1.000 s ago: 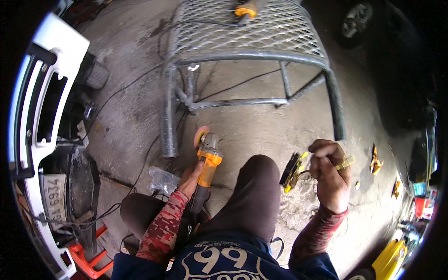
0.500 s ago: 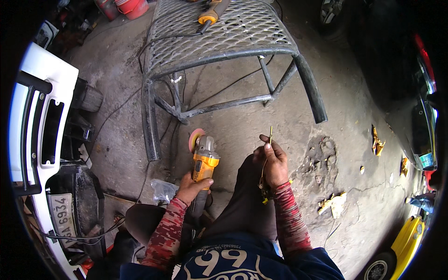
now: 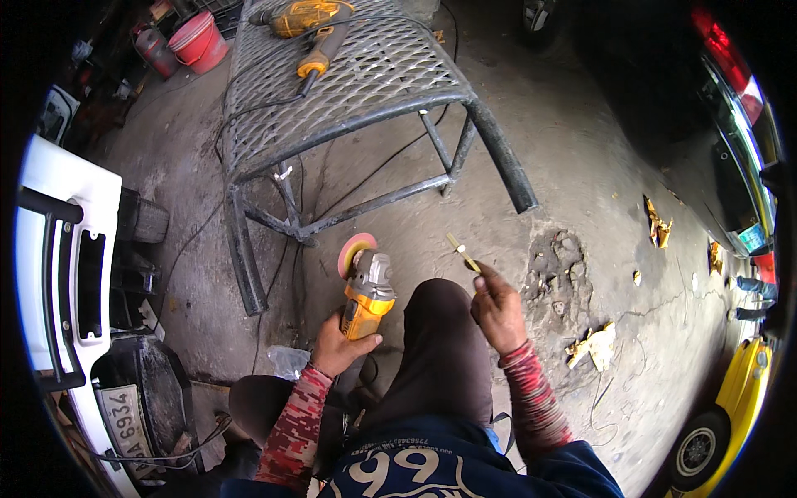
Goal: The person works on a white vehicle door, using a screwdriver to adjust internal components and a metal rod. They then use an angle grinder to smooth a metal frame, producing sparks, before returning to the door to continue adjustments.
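Note:
My left hand (image 3: 334, 347) is wrapped round the yellow and black body of an angle grinder (image 3: 364, 311). The tool stands head upward between my left hand and the bench, and its pinkish disc (image 3: 357, 252) faces up and left. In my right hand (image 3: 501, 317), pinched between thumb and fingers, is a thin brass-coloured rod (image 3: 458, 246) with a small pale piece partway along it. The rod points up and left, apart from the grinder. Its lower end is hidden by my fingers. My knee (image 3: 447, 332) lies between both hands.
A metal mesh bench (image 3: 378, 79) stands ahead, with a yellow corded drill (image 3: 315, 29) on it. Cables cross the concrete floor. At left is a white bumper (image 3: 70, 178); at right, a broken floor patch (image 3: 560, 274), crumpled paper (image 3: 594, 347) and a yellow car (image 3: 730, 407).
My right hand has tilted the rod from upright to up-left and lowered slightly. The dangling brass-coloured piece under that hand no longer shows. The view has shifted, revealing more of the drill.

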Demonstrator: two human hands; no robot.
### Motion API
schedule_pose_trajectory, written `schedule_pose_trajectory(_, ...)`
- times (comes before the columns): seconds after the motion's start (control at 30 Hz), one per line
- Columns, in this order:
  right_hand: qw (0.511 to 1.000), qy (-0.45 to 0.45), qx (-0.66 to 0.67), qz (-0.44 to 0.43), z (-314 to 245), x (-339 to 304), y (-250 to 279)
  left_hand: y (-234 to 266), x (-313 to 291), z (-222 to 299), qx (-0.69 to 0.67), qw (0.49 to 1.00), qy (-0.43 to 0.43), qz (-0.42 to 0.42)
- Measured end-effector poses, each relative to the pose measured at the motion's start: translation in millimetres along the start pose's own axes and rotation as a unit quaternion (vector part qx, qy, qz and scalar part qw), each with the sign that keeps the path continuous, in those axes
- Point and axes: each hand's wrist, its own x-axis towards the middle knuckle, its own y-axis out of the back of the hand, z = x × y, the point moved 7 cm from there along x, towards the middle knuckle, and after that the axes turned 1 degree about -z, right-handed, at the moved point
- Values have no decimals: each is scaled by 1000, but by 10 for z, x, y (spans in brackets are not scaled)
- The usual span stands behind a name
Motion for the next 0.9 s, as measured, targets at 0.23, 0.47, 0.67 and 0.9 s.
schedule_pose_trajectory(0.23, 994, -9, 42, -101, -595, 382, 275, -29, -58, 923, 91, 983, -101, 125)
schedule_pose_trajectory(0.47, 987, 151, -56, -20, -1101, 1056, -12, 265, -7, 1616, 75, 966, -184, 164)
schedule_pose_trajectory(0.67, 997, 64, -52, -2, -958, 791, 275, 506, 47, 1690, 60, 970, -204, 121)
schedule_pose_trajectory(0.9, 996, 6, -50, 73, -814, 405, 704, 325, 226, 1661, 82, 971, -216, 56)
